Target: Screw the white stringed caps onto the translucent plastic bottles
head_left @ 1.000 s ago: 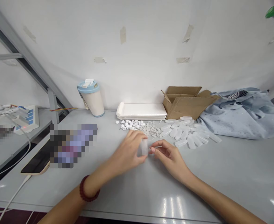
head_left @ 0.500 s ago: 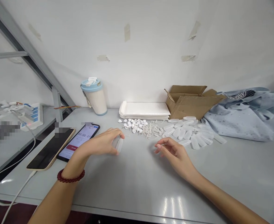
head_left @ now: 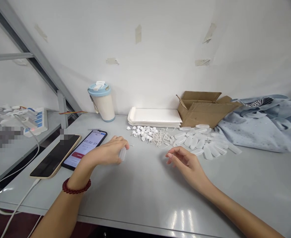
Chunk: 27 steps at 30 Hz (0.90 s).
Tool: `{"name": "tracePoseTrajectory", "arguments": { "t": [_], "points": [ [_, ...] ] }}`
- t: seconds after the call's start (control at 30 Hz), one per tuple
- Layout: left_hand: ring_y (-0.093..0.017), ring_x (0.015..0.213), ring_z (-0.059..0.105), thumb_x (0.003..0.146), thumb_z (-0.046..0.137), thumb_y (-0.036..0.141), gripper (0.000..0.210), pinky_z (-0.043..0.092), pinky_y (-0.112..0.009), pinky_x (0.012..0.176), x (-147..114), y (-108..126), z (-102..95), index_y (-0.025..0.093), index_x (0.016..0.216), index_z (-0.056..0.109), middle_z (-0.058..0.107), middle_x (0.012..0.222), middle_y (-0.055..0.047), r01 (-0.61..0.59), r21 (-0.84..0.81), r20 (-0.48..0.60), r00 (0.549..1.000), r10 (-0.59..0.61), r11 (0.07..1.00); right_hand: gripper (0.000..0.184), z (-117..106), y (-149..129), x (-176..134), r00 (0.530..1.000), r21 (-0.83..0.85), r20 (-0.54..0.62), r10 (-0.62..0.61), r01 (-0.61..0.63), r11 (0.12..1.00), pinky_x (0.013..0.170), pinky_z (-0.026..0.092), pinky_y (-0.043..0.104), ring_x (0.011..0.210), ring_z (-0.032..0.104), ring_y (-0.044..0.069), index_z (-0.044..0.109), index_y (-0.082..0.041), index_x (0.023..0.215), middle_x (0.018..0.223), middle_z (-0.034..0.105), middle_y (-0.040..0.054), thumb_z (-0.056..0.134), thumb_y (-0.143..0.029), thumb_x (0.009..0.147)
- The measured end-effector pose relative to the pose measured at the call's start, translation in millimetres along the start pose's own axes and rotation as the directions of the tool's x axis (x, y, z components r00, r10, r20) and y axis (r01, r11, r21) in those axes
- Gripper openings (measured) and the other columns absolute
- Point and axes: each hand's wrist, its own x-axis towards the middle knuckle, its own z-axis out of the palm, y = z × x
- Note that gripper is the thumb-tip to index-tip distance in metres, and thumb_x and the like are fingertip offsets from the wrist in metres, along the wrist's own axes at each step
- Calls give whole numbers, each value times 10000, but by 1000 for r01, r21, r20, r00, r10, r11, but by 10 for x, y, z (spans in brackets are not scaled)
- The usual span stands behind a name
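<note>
My left hand (head_left: 110,151), a dark red bead bracelet on its wrist, is closed around a small translucent plastic piece (head_left: 122,154) just above the grey table. Fingers partly cover that piece. My right hand (head_left: 182,160) hovers near the middle of the table, loosely curled, with nothing visible in it. Its thumb tip lies close to the index fingertip. Beyond it spreads a pile of similar translucent oblong pieces (head_left: 207,150). Small white caps (head_left: 143,132) and a heap of thin whitish loops (head_left: 161,138) lie between the hands, farther back.
Two phones, one showing a timer (head_left: 86,148) and one dark (head_left: 56,157) on a charging cable, lie at the left. Along the wall stand a cup (head_left: 103,102), a stack of white padded envelopes (head_left: 155,116), an open cardboard box (head_left: 205,112) and light blue cloth (head_left: 264,125).
My left hand has drawn slightly left with the plastic piece, its fingers now more closed around it. My right hand keeps nearly the same pose. The view has shifted a little.
</note>
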Motion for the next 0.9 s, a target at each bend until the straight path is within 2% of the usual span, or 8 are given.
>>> {"name": "tracePoseTrajectory", "arguments": {
  "t": [0.17,0.57,0.9],
  "points": [
    [-259,1049,445,576,474,103,495,420,-327,826,7,-24,23,185,1063,497,489,1026,-66,-9,29,68,998,7,1000,219,-4,36,-2,1000,-9,5,8,-8,1000,599,460,288,711,618,174,583,-193,859,802,632,31,527,-405,852],
    [-241,1046,464,590,459,91,464,428,-317,812,-16,-40,35,202,1041,466,479,1056,-58,7,6,91,996,-8,1000,226,-11,55,20,1000,-25,-4,10,-10,1000,599,450,286,701,597,170,588,-194,841,770,631,27,519,-409,854],
    [-250,1032,503,587,483,148,507,433,-336,837,-63,-97,-9,244,1085,474,470,1109,-42,36,-30,95,995,-34,999,216,-21,38,27,1000,-54,-8,-5,4,999,595,433,278,690,591,164,589,-196,837,746,638,19,514,-397,857]
  ]
}}
